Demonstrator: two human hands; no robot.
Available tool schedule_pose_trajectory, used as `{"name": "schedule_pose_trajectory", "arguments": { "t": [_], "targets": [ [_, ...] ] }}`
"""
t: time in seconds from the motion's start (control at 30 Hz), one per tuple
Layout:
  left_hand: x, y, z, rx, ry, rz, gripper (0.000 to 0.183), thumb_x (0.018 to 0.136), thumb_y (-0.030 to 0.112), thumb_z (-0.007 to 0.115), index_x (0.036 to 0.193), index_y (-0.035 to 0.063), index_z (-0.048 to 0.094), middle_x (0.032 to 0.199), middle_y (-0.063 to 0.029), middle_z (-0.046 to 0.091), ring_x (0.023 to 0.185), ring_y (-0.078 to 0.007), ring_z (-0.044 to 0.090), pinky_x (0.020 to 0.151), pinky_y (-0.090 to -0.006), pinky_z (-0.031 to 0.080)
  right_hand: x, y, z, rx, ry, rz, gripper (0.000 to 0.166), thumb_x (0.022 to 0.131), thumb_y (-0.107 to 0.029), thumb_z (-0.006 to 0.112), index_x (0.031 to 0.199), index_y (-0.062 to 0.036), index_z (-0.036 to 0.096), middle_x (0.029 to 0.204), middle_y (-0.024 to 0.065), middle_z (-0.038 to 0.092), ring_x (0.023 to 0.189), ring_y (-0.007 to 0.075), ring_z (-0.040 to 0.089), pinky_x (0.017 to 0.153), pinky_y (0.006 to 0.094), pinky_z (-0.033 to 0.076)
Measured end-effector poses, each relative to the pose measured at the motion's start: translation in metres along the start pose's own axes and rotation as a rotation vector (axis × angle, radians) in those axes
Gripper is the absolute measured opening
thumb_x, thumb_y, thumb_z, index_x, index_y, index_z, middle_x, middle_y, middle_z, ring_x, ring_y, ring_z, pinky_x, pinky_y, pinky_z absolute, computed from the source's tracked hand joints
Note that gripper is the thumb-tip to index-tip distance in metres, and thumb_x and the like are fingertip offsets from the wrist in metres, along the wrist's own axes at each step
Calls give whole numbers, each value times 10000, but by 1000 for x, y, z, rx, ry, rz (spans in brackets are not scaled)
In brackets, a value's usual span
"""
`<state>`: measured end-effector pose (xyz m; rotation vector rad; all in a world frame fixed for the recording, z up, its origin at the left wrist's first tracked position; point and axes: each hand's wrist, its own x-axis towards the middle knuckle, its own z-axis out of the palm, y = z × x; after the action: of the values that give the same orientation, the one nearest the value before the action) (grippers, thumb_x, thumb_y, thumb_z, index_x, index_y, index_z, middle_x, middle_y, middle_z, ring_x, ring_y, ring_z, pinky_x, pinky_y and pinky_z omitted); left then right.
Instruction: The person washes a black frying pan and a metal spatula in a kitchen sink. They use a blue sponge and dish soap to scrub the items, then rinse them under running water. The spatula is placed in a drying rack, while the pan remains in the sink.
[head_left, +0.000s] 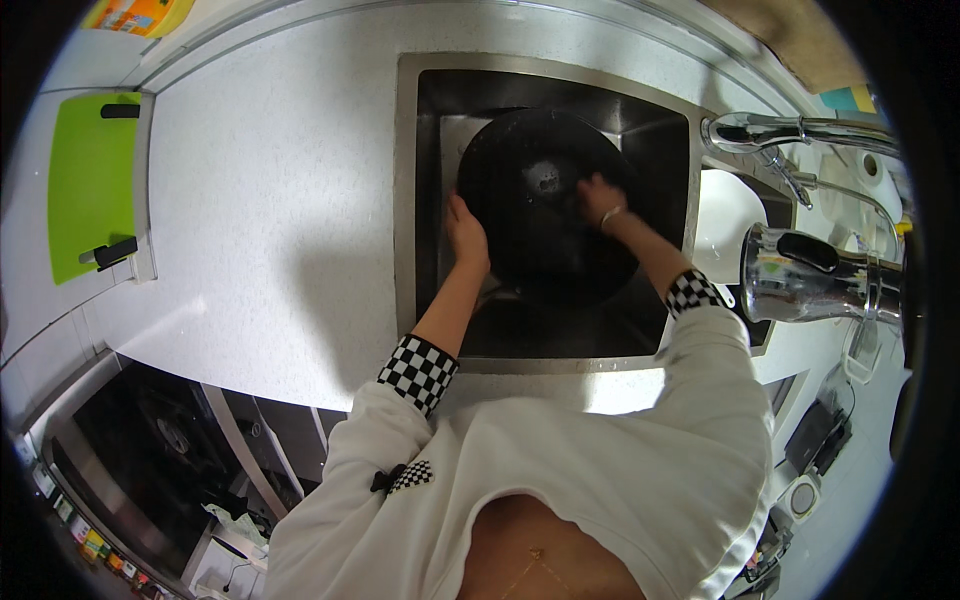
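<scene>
A large black round pan rests in the stainless steel sink, with a small patch of suds and drops near its middle. On its left side, my left hand grips the rim, its fingers along the outer edge. My right hand is inside the pan at the right, blurred, with the fingers curled towards the surface. Whether it holds a cloth or sponge cannot be made out. The pan's underside is hidden.
A chrome faucet and a larger chrome spout stand at the right. A white bowl sits in the smaller basin. The white countertop extends left towards a green cutting board and a black-handled knife.
</scene>
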<state>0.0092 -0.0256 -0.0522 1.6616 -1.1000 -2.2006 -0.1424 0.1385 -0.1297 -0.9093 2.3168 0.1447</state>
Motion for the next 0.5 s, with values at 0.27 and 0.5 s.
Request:
{"name": "schedule_pose_trajectory", "arguments": {
  "t": [0.27,0.5],
  "targets": [
    [10,-9,-1,46,42,23,485,843,322,271,1232,34,229,1262,-121,255,1143,-243,265,941,-303,196,5,-83,70,300,249,-400,293,745,-226,449,1026,-141,434,923,143,457,887,308,487,767,403,398],
    [7,-11,0,229,-14,199,461,853,300,260,1210,8,259,1238,-148,287,1135,-260,287,925,-302,229,60,-43,14,257,388,226,230,739,-182,456,950,-95,429,928,129,441,820,316,502,676,394,424]
  ]
}}
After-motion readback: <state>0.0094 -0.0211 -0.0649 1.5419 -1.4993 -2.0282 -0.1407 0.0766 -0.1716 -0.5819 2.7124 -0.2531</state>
